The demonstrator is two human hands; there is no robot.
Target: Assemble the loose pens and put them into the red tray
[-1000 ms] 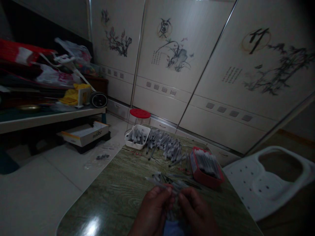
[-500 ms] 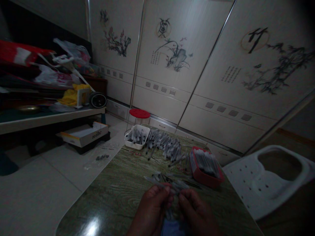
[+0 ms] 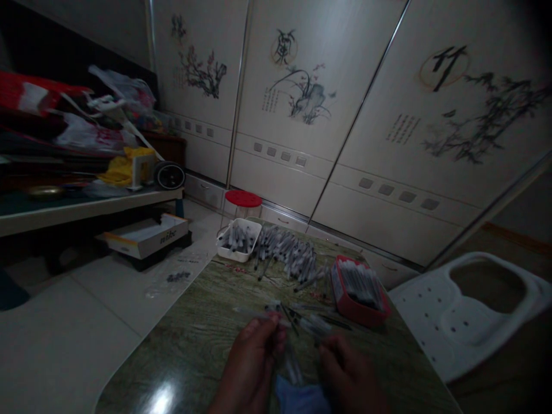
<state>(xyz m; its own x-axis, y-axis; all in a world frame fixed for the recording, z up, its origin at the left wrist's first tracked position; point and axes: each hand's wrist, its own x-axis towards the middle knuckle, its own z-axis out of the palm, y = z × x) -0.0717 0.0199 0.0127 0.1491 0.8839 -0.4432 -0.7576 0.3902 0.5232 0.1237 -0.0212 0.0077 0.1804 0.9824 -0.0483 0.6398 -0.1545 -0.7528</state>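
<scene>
My left hand point(image 3: 252, 356), fingers pinched together, holds a slim translucent pen point(image 3: 252, 313) that points to the left. Closed around a small bunch of clear pens point(image 3: 314, 326) is my right hand point(image 3: 349, 365), a little apart from the left and blurred. Between the hands, a few clear tubes point(image 3: 293, 365) lie by a blue cloth point(image 3: 302, 397) at the table's near side. Just beyond my fingers are thin dark rods point(image 3: 338, 322) and loose pen pieces. Farther back, a big heap of pens point(image 3: 287, 250) spreads over the wood-patterned table point(image 3: 190, 339).
A white tub point(image 3: 237, 256) of pens stands at the far left corner, a red basket point(image 3: 362, 313) packed with pens at the right. Around the table are a white plastic chair point(image 3: 425, 313), a red stool point(image 3: 244, 198) and a cluttered low bench point(image 3: 99, 201).
My hands, close together before, have drawn apart. The left moved slightly left with its pen; the right moved slightly right and down with its bunch.
</scene>
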